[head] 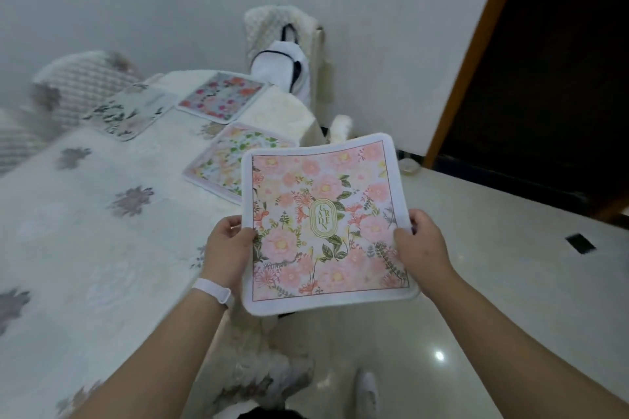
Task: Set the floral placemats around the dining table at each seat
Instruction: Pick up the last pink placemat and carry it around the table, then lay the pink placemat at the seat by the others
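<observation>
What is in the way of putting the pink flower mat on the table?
Nothing visible. The left hand and right hand hold the pink mat just off the edge of the table, and nothing sits on that part. The other three mats lie farther along.

The placemat (pixel 326 224) looks like soft, matt printed cloth. The bench cloth (pixel 102 241) is matt, textured fabric. The floor (pixel 493 282) is glossy, smooth tile.

With both forearms stretched up from the bottom edge, the left hand (pixel 228 248) and right hand (pixel 422 243) pinch the pink placemat (pixel 323 187) at centre.
</observation>
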Demonstrator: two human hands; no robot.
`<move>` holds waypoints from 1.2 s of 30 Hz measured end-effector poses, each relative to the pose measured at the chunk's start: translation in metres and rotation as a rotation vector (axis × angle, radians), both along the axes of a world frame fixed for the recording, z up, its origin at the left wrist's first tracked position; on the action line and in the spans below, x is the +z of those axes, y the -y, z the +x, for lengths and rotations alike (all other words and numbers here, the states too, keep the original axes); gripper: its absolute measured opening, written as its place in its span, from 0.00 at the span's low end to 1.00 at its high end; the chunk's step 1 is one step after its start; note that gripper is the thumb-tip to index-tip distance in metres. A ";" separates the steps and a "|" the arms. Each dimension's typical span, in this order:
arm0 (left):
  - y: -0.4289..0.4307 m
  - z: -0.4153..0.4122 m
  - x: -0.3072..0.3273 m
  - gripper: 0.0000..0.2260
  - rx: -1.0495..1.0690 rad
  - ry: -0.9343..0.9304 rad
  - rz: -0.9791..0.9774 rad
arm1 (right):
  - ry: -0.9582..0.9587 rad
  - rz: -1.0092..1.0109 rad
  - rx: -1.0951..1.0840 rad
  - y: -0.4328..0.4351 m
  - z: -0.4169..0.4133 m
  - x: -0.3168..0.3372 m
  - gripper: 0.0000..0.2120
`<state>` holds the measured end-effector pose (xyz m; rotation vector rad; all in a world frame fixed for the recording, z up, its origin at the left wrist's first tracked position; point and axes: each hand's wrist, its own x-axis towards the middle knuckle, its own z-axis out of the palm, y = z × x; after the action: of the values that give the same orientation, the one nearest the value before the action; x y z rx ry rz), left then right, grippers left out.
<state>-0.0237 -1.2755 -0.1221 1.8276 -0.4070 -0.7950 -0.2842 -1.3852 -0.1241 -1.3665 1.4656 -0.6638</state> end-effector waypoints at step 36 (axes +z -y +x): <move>-0.254 0.215 -0.062 0.10 0.830 -0.132 0.000 | -0.195 -0.008 0.968 -0.066 0.402 -0.034 0.07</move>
<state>0.1914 -1.0220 -0.1842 1.7095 0.4271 -0.3229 0.1175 -1.3196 -0.1582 -1.9427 0.7625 0.0927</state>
